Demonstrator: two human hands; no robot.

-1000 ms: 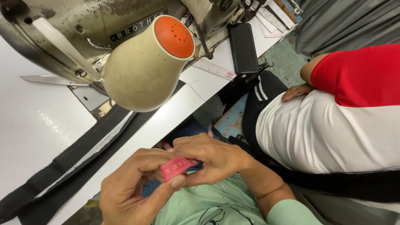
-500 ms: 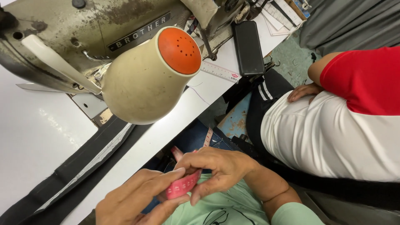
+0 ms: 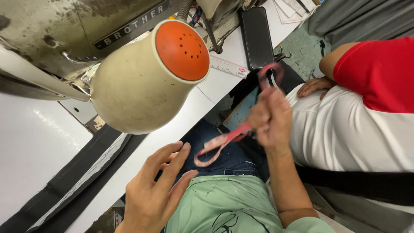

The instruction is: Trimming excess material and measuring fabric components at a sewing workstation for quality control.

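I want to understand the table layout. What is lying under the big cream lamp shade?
Under the lamp shade show the white table and a black fabric strip running out from beneath it. What lies directly below the shade stays hidden by it.

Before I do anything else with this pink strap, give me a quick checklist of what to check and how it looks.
1. Right hand grips the pink strap: ok.
2. Left hand free, open, apart from the strap: ok.
3. Strap untangled: not ok, it loops at both ends.
4. Strap clear of the lamp: ok.
5. Neighbouring person's hand apart from the strap: ok, though close.
6. Strap's top end: cannot tell, blurred.
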